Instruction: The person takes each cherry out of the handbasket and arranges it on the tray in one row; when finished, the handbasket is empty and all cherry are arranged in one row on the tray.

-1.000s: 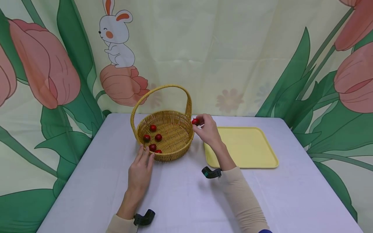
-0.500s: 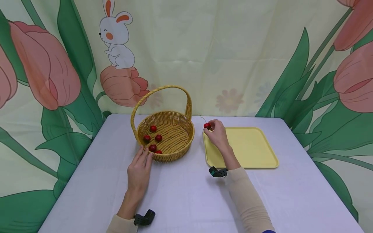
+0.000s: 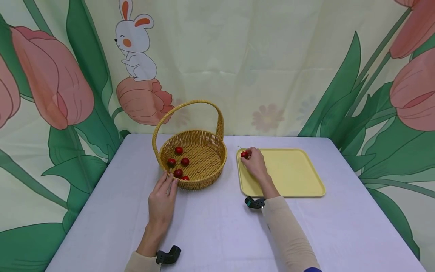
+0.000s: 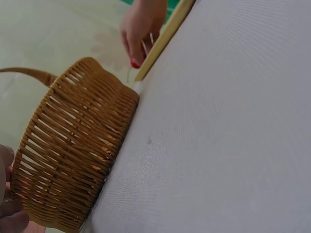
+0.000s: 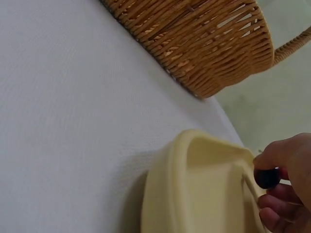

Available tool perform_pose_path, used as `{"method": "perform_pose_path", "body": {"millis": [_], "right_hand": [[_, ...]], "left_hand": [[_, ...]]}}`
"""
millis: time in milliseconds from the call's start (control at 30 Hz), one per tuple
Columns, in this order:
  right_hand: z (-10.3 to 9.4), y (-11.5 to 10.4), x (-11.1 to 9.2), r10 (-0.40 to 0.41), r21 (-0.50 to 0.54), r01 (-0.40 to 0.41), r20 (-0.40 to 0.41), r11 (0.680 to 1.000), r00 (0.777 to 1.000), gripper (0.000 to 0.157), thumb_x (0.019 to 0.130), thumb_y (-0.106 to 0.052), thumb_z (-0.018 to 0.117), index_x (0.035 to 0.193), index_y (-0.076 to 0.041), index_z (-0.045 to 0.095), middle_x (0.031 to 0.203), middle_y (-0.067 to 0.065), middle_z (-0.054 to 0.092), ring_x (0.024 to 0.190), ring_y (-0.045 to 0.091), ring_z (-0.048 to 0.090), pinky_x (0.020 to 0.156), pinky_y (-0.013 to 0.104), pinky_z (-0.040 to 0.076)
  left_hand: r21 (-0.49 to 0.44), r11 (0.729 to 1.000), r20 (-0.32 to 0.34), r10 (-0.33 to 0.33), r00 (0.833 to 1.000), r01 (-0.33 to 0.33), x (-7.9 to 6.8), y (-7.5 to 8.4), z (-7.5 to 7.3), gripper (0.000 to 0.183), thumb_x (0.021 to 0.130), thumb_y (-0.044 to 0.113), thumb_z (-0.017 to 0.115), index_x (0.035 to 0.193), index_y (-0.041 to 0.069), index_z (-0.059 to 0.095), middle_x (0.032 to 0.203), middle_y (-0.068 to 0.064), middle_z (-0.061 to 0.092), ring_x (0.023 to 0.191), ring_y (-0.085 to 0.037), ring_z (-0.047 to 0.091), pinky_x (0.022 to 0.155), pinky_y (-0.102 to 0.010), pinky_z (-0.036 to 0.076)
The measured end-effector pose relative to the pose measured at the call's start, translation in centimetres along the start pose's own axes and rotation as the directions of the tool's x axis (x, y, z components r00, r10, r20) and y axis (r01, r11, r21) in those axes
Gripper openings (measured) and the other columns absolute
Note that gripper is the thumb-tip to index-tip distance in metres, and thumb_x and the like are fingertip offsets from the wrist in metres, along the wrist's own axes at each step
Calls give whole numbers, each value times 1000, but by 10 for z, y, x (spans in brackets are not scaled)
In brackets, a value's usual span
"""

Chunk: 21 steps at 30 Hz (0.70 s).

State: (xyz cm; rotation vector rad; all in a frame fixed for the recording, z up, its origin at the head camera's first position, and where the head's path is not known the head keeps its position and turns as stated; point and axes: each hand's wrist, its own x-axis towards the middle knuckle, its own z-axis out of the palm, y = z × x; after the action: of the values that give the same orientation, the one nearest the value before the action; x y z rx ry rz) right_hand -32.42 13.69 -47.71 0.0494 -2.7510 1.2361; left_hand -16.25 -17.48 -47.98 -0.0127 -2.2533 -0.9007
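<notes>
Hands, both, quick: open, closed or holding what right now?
Left hand: open, fingers touching the basket.
Right hand: closed, pinching a red cherry.

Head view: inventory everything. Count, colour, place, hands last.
basket: 1, golden-brown, left of tray
cherries in basket: 5 visible, red, mostly left side
held cherry: 1, red, over tray's far-left corner
tray: 1, yellow, right of basket
tabletop: 1, pale lavender, beneath both
backdrop: 1, cream, tulip and rabbit print, behind
wrist devices: 2, black, one per wrist
blue item: 1, unclear, bottom edge
sleeves: 2, beige, forearms
left hand: 1, bare, at basket's near-left rim
right hand: 1, bare, pinching held cherry
</notes>
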Motion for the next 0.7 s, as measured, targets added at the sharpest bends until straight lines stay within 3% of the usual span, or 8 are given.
{"method": "perform_pose_path", "body": {"millis": [700], "right_hand": [[4,4,7,13,-125,-8,40,992,999,45,93,-15,67,131,3,53,122,24,57,110,35,56,99,46,52]], "left_hand": [[-7,1000,11,2,1000,-2,0,-1,0,36,95,16,70,124,-5,68,134,-22,64,127,-35,61,96,-46,54]]}}
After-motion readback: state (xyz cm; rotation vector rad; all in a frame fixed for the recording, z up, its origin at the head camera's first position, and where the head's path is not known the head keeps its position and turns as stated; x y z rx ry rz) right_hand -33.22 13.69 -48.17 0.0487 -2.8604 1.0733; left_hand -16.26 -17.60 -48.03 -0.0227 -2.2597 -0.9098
